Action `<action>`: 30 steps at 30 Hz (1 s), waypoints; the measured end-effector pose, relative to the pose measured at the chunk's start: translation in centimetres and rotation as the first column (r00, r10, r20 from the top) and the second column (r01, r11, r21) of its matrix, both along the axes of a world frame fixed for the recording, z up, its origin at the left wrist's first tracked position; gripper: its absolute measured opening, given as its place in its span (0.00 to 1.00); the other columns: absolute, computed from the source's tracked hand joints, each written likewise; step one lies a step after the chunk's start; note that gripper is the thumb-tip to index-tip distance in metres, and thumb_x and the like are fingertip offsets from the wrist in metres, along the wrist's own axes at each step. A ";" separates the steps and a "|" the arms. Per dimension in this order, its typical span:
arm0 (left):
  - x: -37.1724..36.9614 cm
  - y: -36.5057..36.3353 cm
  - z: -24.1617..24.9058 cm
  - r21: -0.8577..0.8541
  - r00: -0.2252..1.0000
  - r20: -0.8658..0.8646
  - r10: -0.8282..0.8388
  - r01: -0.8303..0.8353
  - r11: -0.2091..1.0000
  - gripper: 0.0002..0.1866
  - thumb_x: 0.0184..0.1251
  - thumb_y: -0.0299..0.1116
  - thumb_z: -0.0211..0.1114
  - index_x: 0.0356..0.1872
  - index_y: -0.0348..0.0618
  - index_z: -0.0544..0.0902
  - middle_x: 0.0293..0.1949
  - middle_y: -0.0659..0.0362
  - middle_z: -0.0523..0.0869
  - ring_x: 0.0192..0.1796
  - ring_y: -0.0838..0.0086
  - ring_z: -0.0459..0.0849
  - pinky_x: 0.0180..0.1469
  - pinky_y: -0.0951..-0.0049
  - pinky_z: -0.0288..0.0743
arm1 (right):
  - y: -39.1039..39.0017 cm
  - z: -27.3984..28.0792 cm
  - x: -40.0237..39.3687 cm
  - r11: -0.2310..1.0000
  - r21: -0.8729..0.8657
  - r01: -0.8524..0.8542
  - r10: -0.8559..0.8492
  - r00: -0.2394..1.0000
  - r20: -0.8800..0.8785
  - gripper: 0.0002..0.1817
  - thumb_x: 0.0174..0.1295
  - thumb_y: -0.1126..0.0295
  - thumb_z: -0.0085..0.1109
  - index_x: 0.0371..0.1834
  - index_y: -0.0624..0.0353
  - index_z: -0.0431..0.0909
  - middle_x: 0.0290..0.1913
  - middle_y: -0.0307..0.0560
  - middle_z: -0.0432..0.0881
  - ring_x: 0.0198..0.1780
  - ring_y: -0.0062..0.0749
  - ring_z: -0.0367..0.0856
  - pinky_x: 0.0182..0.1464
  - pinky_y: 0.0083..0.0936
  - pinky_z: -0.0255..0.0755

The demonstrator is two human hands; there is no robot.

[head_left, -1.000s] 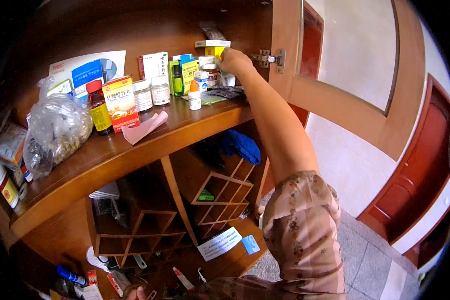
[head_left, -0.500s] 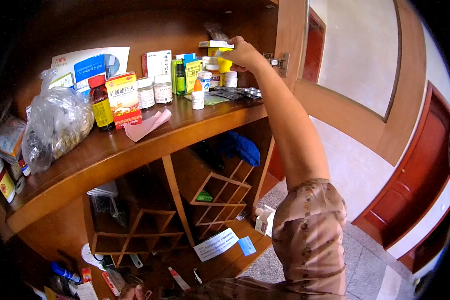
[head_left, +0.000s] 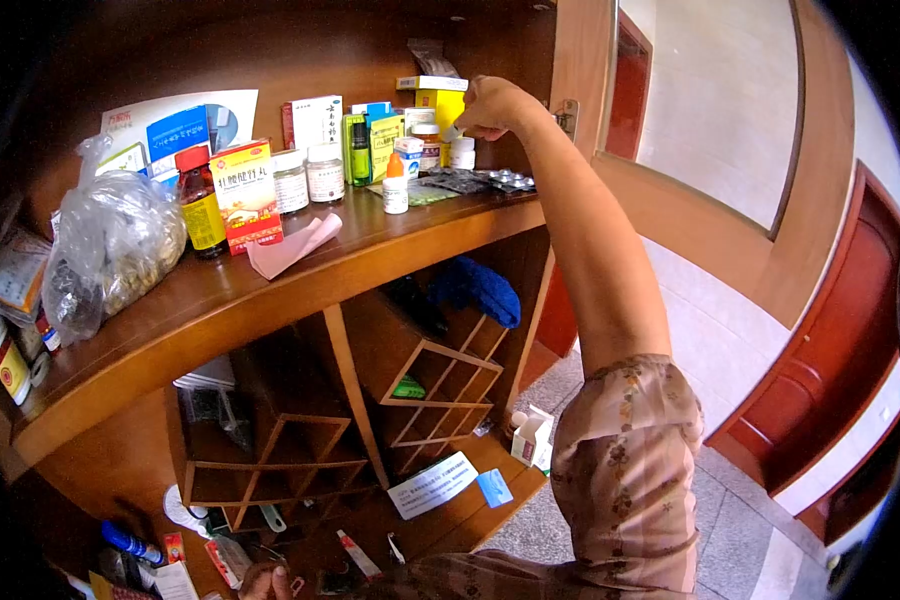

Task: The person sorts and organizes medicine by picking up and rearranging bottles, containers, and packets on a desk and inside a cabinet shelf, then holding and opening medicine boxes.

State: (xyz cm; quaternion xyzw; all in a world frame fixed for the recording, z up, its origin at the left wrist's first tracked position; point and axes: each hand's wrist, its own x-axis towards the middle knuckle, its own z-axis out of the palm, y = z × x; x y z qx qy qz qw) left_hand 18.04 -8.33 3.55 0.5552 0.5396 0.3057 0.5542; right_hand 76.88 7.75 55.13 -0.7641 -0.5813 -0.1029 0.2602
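Observation:
My right hand (head_left: 498,108) is stretched out to the right end of the upper shelf, its fingers closed on a small pale item (head_left: 454,132) that is too small to name. Just below that item stands a small white bottle (head_left: 462,153). Behind the hand is a yellow box (head_left: 440,104) with a flat white-and-yellow box (head_left: 431,83) lying on top. Blister packs (head_left: 505,181) lie at the shelf's front edge under the hand. At the bottom edge, my left hand (head_left: 265,582) shows only partly, fingers curled; whatever it holds is hidden.
Along the shelf stand an orange-capped bottle (head_left: 396,185), white jars (head_left: 325,173), a red-and-yellow medicine box (head_left: 247,195), a brown bottle (head_left: 202,205) and a knotted plastic bag (head_left: 120,250). A cabinet door (head_left: 690,215) stands open at right. Below are lattice racks (head_left: 440,395) and papers (head_left: 434,486).
My right hand has moved slightly down and to the right, bringing the small pale item from the yellow box to just above the small white bottle. My left hand has barely moved.

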 end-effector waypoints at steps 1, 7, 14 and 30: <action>-0.1 -0.1 -0.2 0.002 1.000 0.001 -0.004 0.004 1.000 0.20 0.72 0.39 0.52 0.61 0.41 0.69 0.54 0.56 0.78 0.54 0.69 0.77 0.66 0.60 0.65 | 0.2 0.2 0.1 1.000 -0.031 0.006 -0.009 0.994 -0.111 0.18 0.48 0.70 0.67 0.43 0.65 0.80 0.33 0.49 0.83 0.25 0.28 0.81 0.29 0.20 0.80; -2.0 -0.2 -2.3 0.017 0.990 0.132 -0.056 0.054 0.998 0.25 0.71 0.39 0.54 0.65 0.41 0.64 0.59 0.54 0.73 0.59 0.65 0.72 0.69 0.55 0.56 | 2.8 -1.1 0.9 0.998 0.045 0.047 -0.047 0.999 0.016 0.19 0.49 0.67 0.68 0.40 0.70 0.79 0.27 0.51 0.82 0.23 0.29 0.82 0.25 0.21 0.80; -4.0 -0.9 -4.0 0.033 0.762 0.630 -0.149 0.166 0.986 0.42 0.61 0.46 0.63 0.71 0.44 0.52 0.71 0.52 0.56 0.74 0.60 0.48 0.72 0.46 0.22 | 6.4 -2.3 2.4 0.999 0.039 -0.005 0.011 0.984 -0.177 0.25 0.50 0.73 0.65 0.53 0.70 0.73 0.32 0.56 0.83 0.29 0.35 0.85 0.30 0.28 0.83; 3.1 -2.4 7.4 0.409 0.877 -0.478 0.045 0.178 0.895 0.14 0.70 0.34 0.54 0.29 0.32 0.72 0.28 0.54 0.76 0.28 0.73 0.69 0.34 0.69 0.61 | 1.3 -1.9 -1.4 0.963 0.270 -0.006 -0.074 0.955 0.286 0.24 0.47 0.53 0.66 0.46 0.55 0.82 0.44 0.57 0.82 0.45 0.49 0.82 0.49 0.35 0.76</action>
